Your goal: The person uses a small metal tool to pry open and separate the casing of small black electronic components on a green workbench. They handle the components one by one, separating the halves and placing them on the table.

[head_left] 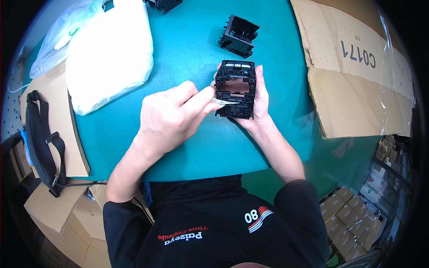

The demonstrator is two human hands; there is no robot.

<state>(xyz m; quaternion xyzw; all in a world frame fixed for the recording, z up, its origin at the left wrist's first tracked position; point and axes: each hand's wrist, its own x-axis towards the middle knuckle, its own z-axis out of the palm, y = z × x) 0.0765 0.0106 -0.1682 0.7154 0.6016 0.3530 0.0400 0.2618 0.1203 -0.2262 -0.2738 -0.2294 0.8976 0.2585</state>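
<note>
My left hand (169, 115) pinched a slim silvery piece (225, 102) over the black plastic frame (235, 95), my right hand (260, 102) gripped that frame above the green table (192, 58), a second black part (239, 36) lay just beyond.

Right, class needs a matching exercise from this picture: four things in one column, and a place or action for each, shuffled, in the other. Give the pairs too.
Things:
1. Left hand
2. Right hand
3. Loose black part
4. Black bag

Places and actions:
A. on cardboard at the picture's left
B. supporting the black frame from its right side
C. on the green table, just beyond the frame
D. pinching a thin silvery piece over the frame

Pairs: 1-D, 2-B, 3-C, 4-A.
</note>
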